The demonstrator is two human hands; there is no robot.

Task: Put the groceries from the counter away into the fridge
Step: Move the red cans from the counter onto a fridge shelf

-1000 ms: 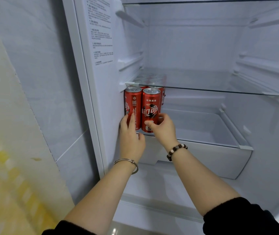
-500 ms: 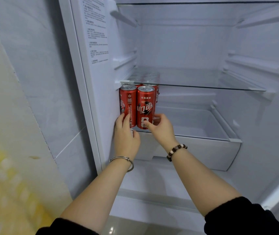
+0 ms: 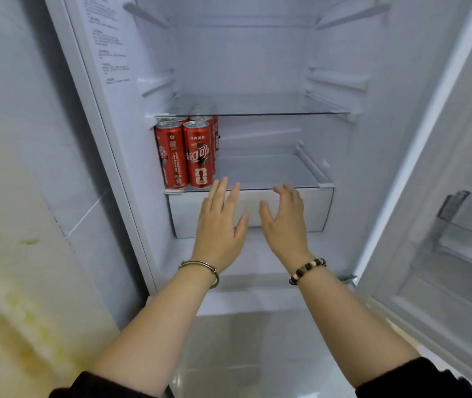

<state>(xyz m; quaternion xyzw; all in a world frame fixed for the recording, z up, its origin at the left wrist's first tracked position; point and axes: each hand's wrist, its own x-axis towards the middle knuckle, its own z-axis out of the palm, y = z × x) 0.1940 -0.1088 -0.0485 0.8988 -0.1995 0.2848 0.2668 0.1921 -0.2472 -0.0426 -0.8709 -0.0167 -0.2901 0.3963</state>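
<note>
while two front cans (image 3: 198, 153) show, rear cans (image 3: 215, 139) are mostly hidden.

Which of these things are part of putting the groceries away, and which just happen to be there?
Part of the job: red cans standing on the lower glass shelf of the fridge; left hand and right hand, both open, holding nothing.

Just there: upper glass shelf, drawer, door bin, printed label.
</note>
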